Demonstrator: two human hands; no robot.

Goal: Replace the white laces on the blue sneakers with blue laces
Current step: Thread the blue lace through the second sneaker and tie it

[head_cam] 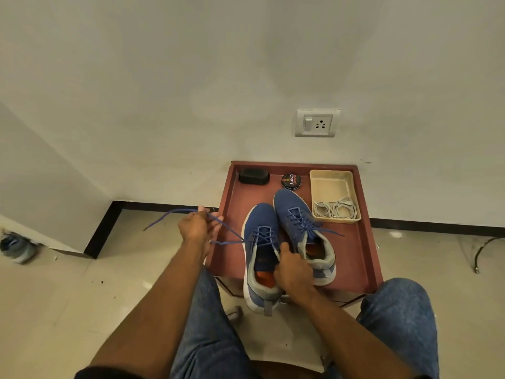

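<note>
My right hand [293, 270] grips the collar of the near blue sneaker [261, 255], heel overhanging the red table [363, 258]; my left hand [198, 228] pinches its blue lace [229, 242], pulled taut leftward. Second sneaker [299, 231] just beside, laced blue; white laces [334, 209] coiled in the beige tray [318, 187] beyond.

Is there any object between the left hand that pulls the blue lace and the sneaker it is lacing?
Nothing visible. The left hand pinches the blue lace, which runs freely over the table edge to the left sneaker. The right hand grips that sneaker's collar.
</note>
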